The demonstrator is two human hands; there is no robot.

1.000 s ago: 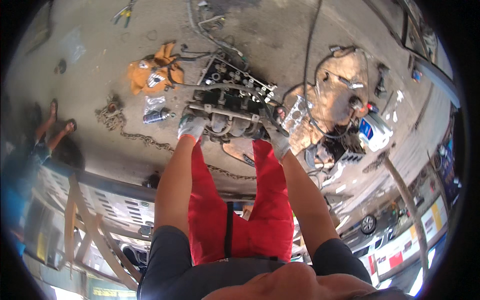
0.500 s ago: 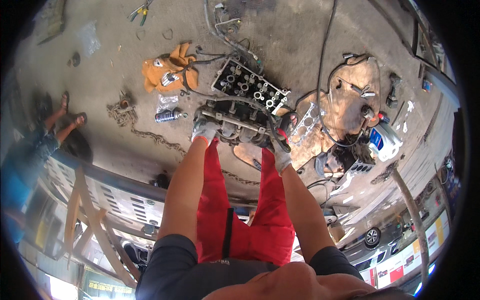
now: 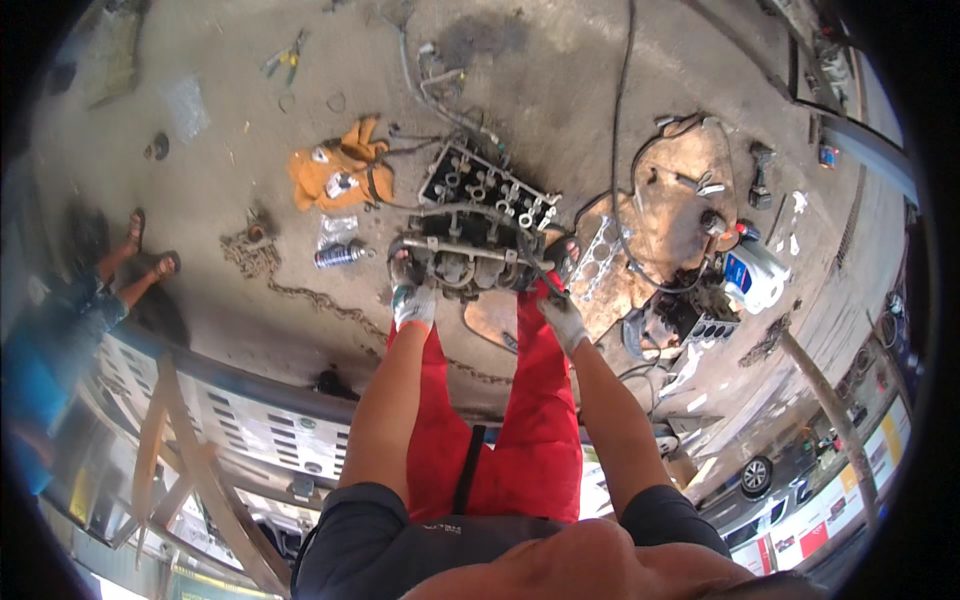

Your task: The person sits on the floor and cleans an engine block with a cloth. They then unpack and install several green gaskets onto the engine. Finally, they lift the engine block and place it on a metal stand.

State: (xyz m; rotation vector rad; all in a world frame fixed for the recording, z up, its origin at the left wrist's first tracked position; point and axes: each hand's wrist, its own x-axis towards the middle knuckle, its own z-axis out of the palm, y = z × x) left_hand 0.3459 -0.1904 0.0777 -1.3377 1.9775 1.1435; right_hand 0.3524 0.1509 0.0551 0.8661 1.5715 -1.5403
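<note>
Both my hands wear light work gloves. My left hand [image 3: 412, 300] grips the left end of a dark, greasy metal engine part [image 3: 465, 255] with round ports and a pipe along its top. My right hand [image 3: 562, 318] holds its right end. The part hangs in front of my red trousers, above the concrete floor. Just beyond it a cylinder head [image 3: 490, 185] lies flat on the floor, with its valve wells facing up.
An orange rag [image 3: 335, 175], a spray can [image 3: 340, 255] and a chain [image 3: 300, 290] lie to the left. A gasket [image 3: 600, 260], cardboard with tools [image 3: 690, 190], a white jug [image 3: 755, 275] and an engine block [image 3: 690, 320] are right. Another person's sandalled feet [image 3: 140, 250] stand far left.
The view has tilted, so the floor things sit lower in the picture. Both hands keep hold of the engine part and have drawn it slightly nearer my legs.
</note>
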